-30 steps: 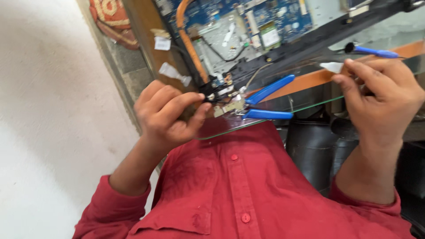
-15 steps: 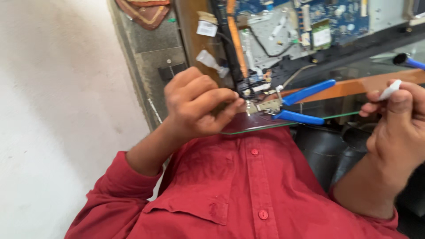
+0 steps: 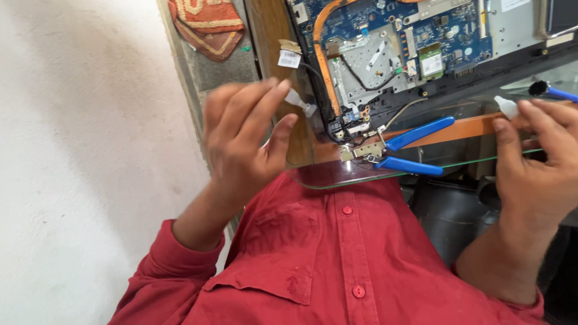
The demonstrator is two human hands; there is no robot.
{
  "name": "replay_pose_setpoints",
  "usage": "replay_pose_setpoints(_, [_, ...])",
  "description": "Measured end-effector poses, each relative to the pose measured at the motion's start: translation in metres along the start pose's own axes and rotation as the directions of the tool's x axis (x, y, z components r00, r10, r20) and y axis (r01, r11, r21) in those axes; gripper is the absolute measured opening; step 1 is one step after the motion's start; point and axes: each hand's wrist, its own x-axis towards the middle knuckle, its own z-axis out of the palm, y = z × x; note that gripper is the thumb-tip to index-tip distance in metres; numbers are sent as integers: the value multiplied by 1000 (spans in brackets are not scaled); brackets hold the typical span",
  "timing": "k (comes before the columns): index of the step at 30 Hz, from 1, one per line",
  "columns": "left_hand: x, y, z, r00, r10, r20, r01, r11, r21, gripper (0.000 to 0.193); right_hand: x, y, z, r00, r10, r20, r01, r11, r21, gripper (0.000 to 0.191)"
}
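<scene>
My left hand (image 3: 244, 141) is raised, fingers spread, holding nothing, just left of a small metal hinge (image 3: 360, 151) and blue-handled pliers (image 3: 415, 135) that lie on the edge of a glass tabletop (image 3: 328, 177). My right hand (image 3: 539, 174) at the right edge pinches a small white nozzle-tipped tube (image 3: 507, 106). An opened laptop (image 3: 445, 36) with its blue circuit board bare lies beyond the pliers, its corner by the hinge. My red shirt fills the bottom of the view.
A blue tool with a black tip (image 3: 551, 90) lies by my right fingers. An orange flat cable (image 3: 319, 54) runs down the laptop's edge beside a white tag (image 3: 289, 58). A red patterned cloth (image 3: 205, 24) is at top left, pale floor further left.
My left hand has let go of the hinge area by the pliers and lifted away to the left, fingers now apart. My right hand still holds the white tube.
</scene>
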Motion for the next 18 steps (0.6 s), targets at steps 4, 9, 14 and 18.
replay_pose_setpoints(4, [8,-11,-5,971,140,195,-158,984,79,20,-17,15,9,996,37,-85,-32,998,62,31])
replay_pose_setpoints(9, [-4,-8,-3,968,115,221,-124,992,28,16,-37,21,15,978,102,-179,-30,930,365,28])
replay_pose_setpoints(14, [-29,16,-4,799,-509,321,548,396,-737,9,-27,-32,19,951,178,-252,30,759,650,19])
replay_pose_setpoints(18, [-33,43,-3,789,-443,426,538,163,-827,19,0,-94,2,999,-45,14,27,802,597,21])
